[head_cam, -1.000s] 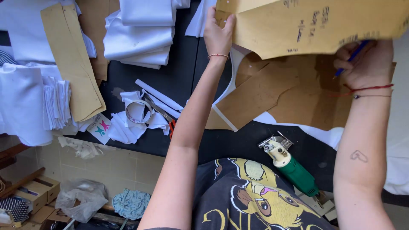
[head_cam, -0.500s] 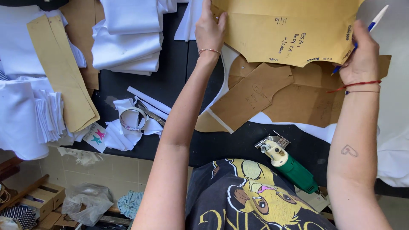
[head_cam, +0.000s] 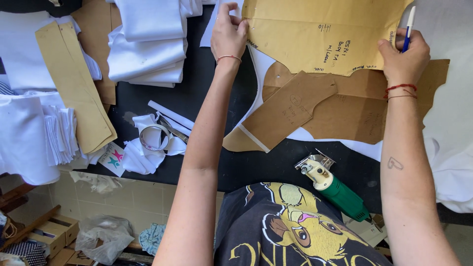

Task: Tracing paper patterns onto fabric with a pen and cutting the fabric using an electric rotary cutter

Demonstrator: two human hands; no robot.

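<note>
From the head camera, the left hand [head_cam: 227, 37] pinches the left edge of a large tan paper pattern [head_cam: 320, 34], fingers closed on it. The right hand [head_cam: 403, 56] grips the pattern's right edge while its fingers also hold a blue and white pen [head_cam: 408, 27] upright. The pattern lies flat at the far side of the black table [head_cam: 197, 103], over darker brown cardboard patterns [head_cam: 345, 108] and white fabric [head_cam: 453, 148]. Nearer the body rests a green-handled electric cutter [head_cam: 335, 187]. To the left sit folded white fabric stacks [head_cam: 148, 44], a tape roll [head_cam: 152, 138] and a long tan pattern strip [head_cam: 74, 83].
</note>
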